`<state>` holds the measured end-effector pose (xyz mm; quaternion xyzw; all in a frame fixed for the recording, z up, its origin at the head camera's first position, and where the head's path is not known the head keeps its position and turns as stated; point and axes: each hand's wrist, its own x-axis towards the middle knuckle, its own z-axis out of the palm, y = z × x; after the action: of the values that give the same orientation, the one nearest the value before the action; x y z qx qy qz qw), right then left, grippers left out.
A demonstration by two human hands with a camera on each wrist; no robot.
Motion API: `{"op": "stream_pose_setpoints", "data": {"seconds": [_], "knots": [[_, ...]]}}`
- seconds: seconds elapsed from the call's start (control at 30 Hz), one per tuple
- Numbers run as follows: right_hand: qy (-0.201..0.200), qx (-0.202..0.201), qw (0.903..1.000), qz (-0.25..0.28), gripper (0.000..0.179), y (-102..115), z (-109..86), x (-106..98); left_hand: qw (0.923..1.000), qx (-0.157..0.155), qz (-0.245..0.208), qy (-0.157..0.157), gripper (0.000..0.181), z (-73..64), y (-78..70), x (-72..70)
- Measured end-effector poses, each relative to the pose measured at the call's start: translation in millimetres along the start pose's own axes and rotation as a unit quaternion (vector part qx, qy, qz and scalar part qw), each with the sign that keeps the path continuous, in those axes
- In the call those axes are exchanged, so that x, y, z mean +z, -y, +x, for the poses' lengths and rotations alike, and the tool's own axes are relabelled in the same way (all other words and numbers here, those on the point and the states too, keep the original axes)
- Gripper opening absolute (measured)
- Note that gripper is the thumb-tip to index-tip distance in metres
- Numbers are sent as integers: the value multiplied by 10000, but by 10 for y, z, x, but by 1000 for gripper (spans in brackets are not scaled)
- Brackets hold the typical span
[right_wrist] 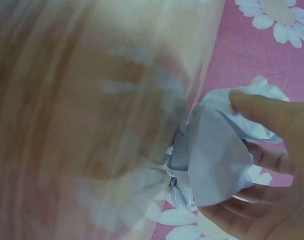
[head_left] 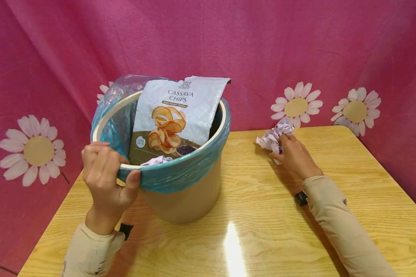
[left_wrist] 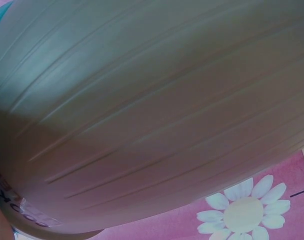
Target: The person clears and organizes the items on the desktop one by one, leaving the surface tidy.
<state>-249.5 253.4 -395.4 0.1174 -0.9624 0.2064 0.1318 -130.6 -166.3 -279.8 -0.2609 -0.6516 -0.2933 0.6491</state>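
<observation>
A beige waste bin (head_left: 190, 200) with a blue liner (head_left: 173, 179) stands tilted on the table. My left hand (head_left: 107, 177) grips its white rim at the near left, thumb outside and fingers over the edge. Inside the bin sit a cassava chips bag (head_left: 176, 115) and a bit of crumpled paper (head_left: 157, 160). Over at the right, my right hand (head_left: 296, 154) holds a crumpled sheet of white paper (head_left: 272, 139) near the table's back edge. In the right wrist view, the thumb and fingers curl around that paper (right_wrist: 219, 150). Only the bin's ribbed side (left_wrist: 152, 110) fills the left wrist view.
The wooden table (head_left: 263, 227) has a glossy surface with a bright reflection at the front. Behind it hangs a pink curtain (head_left: 249, 57) with daisy prints, close to the table's back edge and sides.
</observation>
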Motion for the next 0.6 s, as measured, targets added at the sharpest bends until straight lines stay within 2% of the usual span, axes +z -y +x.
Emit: {"op": "stream_pose_setpoints", "data": {"seconds": [0.27,0.43,0.5,0.6], "knots": [[18,143,9999,-7,39,4,-3,-22,10000,12,1,24,69,9,-6,5],[15,199,9997,126,62,20,7,-67,10000,9,16,35,70,6,-5,1],[-6,108,9999,119,70,27,17,-82,10000,9,25,24,70,4,-3,0],[-225,-273,9994,11,65,32,41,-83,10000,3,42,11,70,3,-3,-2]]}}
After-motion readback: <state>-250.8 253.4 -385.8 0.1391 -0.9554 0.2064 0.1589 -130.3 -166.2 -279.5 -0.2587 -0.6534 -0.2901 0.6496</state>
